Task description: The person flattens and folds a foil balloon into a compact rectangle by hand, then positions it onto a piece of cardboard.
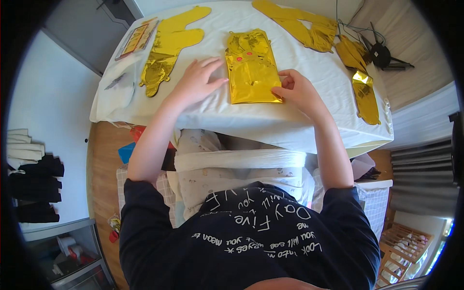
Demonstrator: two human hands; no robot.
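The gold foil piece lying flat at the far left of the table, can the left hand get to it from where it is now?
Probably yes. The left hand rests flat on the white tablecloth by the folded gold foil balloon, and the gold foil piece lies just beyond it with only bare cloth between them.

folded foil balloon (252, 67) on table (309, 123), between left hand (197, 81), right hand (297, 89)

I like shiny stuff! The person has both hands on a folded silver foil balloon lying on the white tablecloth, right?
Not quite: the foil balloon is gold, not silver. The head view shows the left hand and right hand resting at its sides on the white tablecloth.
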